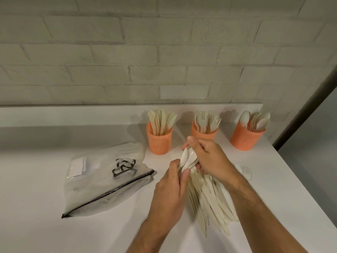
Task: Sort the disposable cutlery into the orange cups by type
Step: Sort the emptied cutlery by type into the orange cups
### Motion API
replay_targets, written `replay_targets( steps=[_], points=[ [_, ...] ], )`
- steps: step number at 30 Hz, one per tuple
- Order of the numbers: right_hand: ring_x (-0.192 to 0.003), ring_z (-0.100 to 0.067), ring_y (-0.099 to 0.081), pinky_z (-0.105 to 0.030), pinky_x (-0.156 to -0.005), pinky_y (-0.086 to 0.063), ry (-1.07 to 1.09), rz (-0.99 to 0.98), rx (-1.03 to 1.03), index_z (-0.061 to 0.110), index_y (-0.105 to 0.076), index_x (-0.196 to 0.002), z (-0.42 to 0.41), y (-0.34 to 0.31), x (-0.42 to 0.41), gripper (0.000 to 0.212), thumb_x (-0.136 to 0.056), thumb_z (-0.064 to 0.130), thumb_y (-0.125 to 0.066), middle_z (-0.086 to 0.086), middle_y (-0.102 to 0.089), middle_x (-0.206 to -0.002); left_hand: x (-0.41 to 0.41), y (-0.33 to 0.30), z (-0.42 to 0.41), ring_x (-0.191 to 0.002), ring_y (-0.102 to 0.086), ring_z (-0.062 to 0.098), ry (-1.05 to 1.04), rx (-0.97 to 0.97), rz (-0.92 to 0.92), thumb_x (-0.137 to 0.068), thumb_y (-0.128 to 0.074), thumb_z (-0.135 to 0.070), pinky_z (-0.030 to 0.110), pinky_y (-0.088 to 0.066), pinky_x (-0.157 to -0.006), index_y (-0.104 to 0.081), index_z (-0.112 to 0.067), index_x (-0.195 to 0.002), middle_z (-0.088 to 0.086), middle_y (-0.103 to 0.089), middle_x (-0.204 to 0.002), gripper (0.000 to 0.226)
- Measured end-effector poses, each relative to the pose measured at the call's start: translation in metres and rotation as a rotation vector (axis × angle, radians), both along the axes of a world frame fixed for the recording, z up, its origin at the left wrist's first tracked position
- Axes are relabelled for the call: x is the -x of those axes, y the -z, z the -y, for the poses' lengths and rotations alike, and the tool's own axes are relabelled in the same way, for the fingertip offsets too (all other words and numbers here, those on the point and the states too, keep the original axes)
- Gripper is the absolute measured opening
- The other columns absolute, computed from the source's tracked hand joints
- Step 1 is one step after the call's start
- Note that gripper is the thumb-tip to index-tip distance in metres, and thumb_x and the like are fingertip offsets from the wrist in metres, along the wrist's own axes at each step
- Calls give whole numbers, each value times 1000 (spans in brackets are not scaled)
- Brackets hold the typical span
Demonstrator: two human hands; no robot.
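While the white surface [54, 179] carries everything, the biggest thing on it is the clear zip bag [102, 181], lying flat at the left with a few pieces of cutlery apparently left inside. Beside it, under the forearms, a loose fan of pale cutlery [209, 201] is spread out; it looks like mostly knives, though the blur makes that a guess. Along the back stand three orange cups: the knife cup [159, 143], the fork cup [204, 133] partly behind the hands, and the spoon cup [245, 138] close to the right edge.

Above the fan, the right hand [209, 156] has its fingers curled round a small stack of spoons [188, 157], and the left hand [173, 189] pinches the same stack from below with thumb and fingers.

The main risk, as I judge it, is the stack fanning apart or a spoon sliding out when one hand lets go, since the nested bowls are slick. The spoon cup is already crowded and stands nearest the edge, so a hurried drop could tip it or bounce a spoon off. A forearm could also sweep the fan.
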State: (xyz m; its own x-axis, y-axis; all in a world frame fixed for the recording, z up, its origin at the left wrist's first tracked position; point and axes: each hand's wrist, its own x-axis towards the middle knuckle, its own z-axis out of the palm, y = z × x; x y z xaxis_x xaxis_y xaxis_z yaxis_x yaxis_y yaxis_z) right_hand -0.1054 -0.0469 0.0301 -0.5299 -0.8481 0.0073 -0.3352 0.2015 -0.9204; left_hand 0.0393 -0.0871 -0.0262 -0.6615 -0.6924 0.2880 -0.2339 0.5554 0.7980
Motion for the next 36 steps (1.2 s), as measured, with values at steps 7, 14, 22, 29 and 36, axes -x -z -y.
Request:
replay_targets(
  steps=[7, 14, 22, 29, 36],
  points=[
    [-43, 2, -52, -14, -49, -37, -139, -134, -137, 24, -67, -96, -3, 1, 6, 16, -91, 39, -69, 22, -59, -54, 3, -1, -3, -88, -58, 9, -27, 265, 102, -103, -33, -30, 20, -39, -66, -38, -25, -125, -9, -55, -116, 23],
    [-53, -2, -54, -20, -53, -41, -211, -126, -67, 24, -69, -99, -18, -5, 24, 11, -97, 16, -61, 14, -62, -68, 10, -11, 11, -56, -60, 17, 227, -676, 37, -90, -67, -29, 31, -50, -55, -45, -30, -113, -1, -67, -70, 32],
    [-67, -23, -71, -32, -63, -58, -195, 53, -41, 18, -67, -108, -37, -14, 58, 11, -97, 18, -64, -7, -73, -89, 52, -12, 10, -47, -45, 7, 141, -184, 158, -91, -60, -37, 18, -35, -47, -60, -21, -81, -7, -54, -58, 19],
    [-67, -18, -70, -39, -67, -59, 83, -412, -105, 20, -67, -102, -54, -79, 142, 7, -96, 20, -63, -1, -73, -81, 70, 9, 30, -101, -55, 1, 126, -140, 135, -83, -74, -29, 17, -45, -84, -53, -32, -125, -16, -58, -111, 48],
    [-61, -8, -69, -13, -50, -50, 362, -641, -318, 18, -62, -106, -52, -101, 222, 9, -100, 20, -55, -6, -66, -98, 39, 82, 41, -104, -56, 14, -96, 61, 149, -89, -54, 6, 25, -43, -87, -66, -13, -110, -8, -54, -111, 30]
  ],
)
